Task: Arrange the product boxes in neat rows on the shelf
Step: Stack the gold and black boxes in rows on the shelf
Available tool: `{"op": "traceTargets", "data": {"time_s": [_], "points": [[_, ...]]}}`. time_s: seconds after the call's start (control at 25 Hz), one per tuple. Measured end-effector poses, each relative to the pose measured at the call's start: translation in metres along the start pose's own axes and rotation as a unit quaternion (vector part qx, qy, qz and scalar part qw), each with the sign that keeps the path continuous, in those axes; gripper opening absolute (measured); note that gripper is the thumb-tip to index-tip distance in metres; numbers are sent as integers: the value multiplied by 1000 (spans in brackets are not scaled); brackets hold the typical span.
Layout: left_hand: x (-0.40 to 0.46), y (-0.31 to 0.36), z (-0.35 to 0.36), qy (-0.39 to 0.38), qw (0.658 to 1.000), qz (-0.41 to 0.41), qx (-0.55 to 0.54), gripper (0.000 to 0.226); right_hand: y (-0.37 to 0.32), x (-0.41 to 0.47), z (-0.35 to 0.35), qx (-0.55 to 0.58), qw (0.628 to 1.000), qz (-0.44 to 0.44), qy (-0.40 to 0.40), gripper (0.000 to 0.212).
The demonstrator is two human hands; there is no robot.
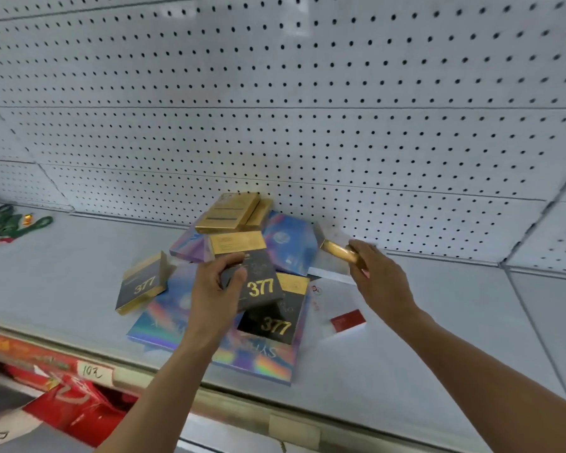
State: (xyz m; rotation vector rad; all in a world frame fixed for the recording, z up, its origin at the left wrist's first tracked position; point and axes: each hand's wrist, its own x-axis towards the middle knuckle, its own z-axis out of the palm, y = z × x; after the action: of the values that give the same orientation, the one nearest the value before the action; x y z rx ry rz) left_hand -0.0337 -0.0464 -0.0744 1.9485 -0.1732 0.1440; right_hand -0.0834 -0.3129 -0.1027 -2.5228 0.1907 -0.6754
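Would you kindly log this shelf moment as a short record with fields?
left hand: left hand grips a black 377 box above the pile
right hand: right hand holds a gold box near the pegboard
pile: holographic boxes, gold boxes, unsorted
rows: none formed yet
shelf: white shelf

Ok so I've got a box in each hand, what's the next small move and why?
Probably set the black and gold "377" box in your left hand down on bare white shelf, starting a row beside the other tilted "377" box. The remaining boxes are heaped against the perforated back panel, and your right hand grips a gold box.
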Motion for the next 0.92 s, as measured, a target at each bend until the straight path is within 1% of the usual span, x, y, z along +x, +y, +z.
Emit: {"op": "traceTargets", "data": {"time_s": [0.08,0.16,0.2,0.28,0.36,0.4,0.44,0.48,0.56,0.6,0.68,0.72,0.8,0.92], "points": [[-17,22,30,-44,999,-11,-28,16,8,-22,-20,10,999,-41,26,41],[-38,49,63,-98,993,1,-67,9,20,-45,-39,-4,997,-62,43,51],[-50,61,78,-124,989,0,-86,12,26,-57,-50,-9,996,-68,49,55],[-77,83,111,-157,979,-36,-125,19,39,-82,-80,-24,994,-90,50,58],[-104,98,141,-172,970,-82,-152,17,55,-107,-112,-55,992,-104,33,61],[-118,104,155,-185,963,-98,-169,17,66,-120,-127,-72,993,-93,19,64],[-135,115,170,-202,955,-106,-189,19,78,-135,-146,-75,995,-68,3,66],[-149,123,183,-216,950,-104,-201,23,90,-149,-164,-55,998,-29,-11,66],[-180,139,207,-237,947,-88,-198,29,113,-175,-202,40,997,67,-19,57],[-196,146,217,-245,948,-72,-189,27,123,-187,-220,110,987,114,-8,52],[-233,158,240,-276,945,-32,-172,23,141,-208,-261,245,948,203,23,39],[-248,162,252,-299,940,-16,-165,24,147,-216,-280,280,931,232,23,33],[-275,172,275,-329,934,8,-140,27,157,-231,-314,284,928,240,-3,25],[-305,192,310,-348,932,30,-98,31,180,-251,-350,296,919,257,-29,17]]}}
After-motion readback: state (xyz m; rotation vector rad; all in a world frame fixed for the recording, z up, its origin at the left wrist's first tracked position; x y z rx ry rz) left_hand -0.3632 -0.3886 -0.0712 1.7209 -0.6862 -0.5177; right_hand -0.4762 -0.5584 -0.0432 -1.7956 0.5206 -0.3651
